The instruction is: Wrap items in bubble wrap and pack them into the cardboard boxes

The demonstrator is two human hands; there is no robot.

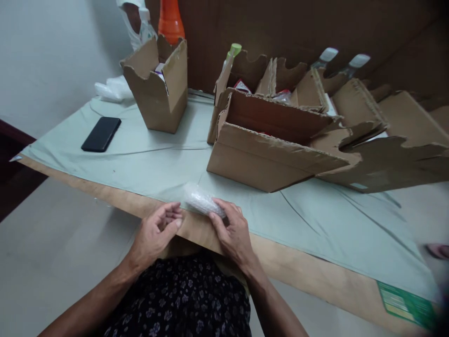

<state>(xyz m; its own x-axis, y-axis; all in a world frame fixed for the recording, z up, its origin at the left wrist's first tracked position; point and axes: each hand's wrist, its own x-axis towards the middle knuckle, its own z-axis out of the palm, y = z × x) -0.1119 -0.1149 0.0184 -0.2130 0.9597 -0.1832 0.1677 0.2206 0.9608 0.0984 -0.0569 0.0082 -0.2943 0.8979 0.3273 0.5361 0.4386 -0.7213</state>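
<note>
A small bubble-wrapped bundle (201, 201) lies at the near edge of the tabletop (315, 224), just over the wooden rim; the right hand (233, 231) pinches its right end between thumb and fingertips, fingers curled around it; the left hand (157, 231) sits just beside the bundle's left end, half open, fingers loosely curled, holding nothing; a black phone (101, 134) lies toward the far left corner, well apart.
</note>
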